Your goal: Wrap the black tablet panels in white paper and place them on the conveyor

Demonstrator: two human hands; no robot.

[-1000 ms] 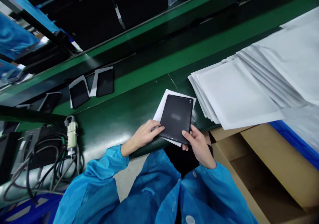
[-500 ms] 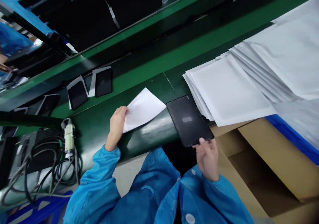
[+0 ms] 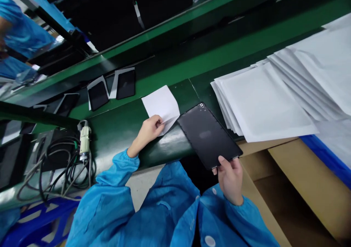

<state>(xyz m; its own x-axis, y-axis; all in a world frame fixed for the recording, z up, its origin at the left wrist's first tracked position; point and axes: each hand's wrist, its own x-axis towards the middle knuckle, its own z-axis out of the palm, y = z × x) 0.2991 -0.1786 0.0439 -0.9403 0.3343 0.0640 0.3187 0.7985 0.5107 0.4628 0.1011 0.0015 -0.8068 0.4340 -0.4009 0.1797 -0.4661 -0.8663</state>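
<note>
My left hand pinches the near edge of a white sleeve, which lies on the green bench with its near part bent up. Its fingers are curled, and the fingertips are partly hidden. In my right hand is a black tablet, gripped at its near end with the thumb on top and fingers underneath. The tablet's back faces up, with a camera mark at the far corner. That far end is close beside the sleeve's right corner, while the near end juts out past the bench edge.
Stacked white sleeves lie to the right, above an open cardboard box. Several dark tablets rest on white sleeves at the back left. An electric screwdriver and tangled cables are at left. A co-worker's blue sleeve shows beyond.
My left hand has moved right, from the sleeve's left side to its near edge, and the sleeve has turned. My right hand still holds the tablet. The view has shifted slightly left.
</note>
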